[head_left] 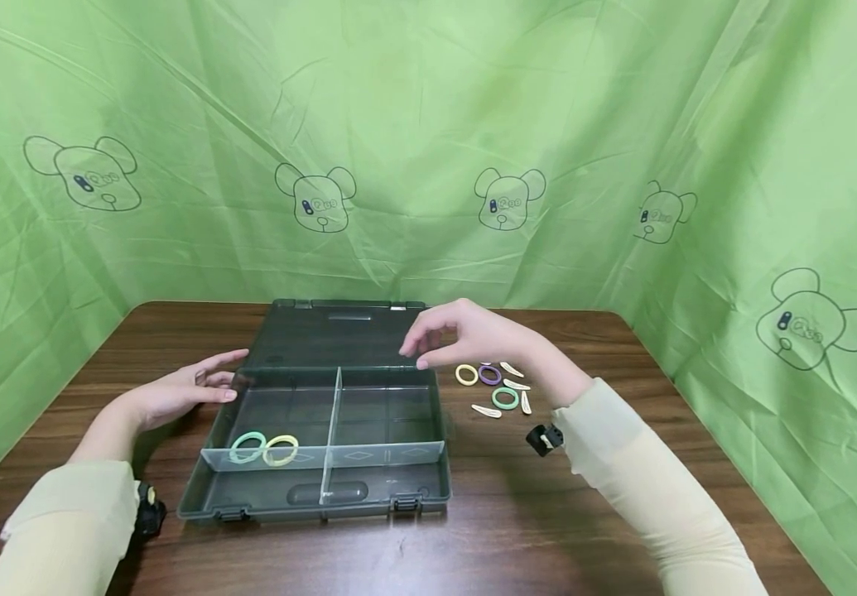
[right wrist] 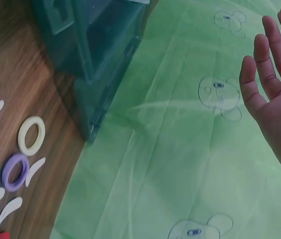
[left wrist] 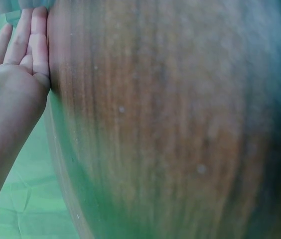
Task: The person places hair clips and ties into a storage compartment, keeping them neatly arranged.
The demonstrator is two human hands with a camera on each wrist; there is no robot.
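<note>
A dark see-through plastic box (head_left: 387, 505) lies open on the table, its lid (head_left: 324, 331) folded back behind it. Clear dividers (head_left: 398, 453) split the box into several compartments. A green hair tie (head_left: 247, 436) and a yellow hair tie (head_left: 292, 441) lie side by side at the divider in the rear left compartment. My left hand (head_left: 178, 393) rests at the box's left side, fingers loosely extended. My right hand (head_left: 473, 331) hovers over the rear right corner near the lid hinge, fingers loosely bent and holding nothing.
Right of the box lie yellow (head_left: 466, 376), purple (head_left: 489, 376) and green (head_left: 505, 399) hair ties, plus several cream snap hair clips (head_left: 486, 411). A red bit (right wrist: 1, 235) shows at the right wrist view's lower edge. Green cloth (head_left: 413, 124) surrounds the wooden table (head_left: 517, 530).
</note>
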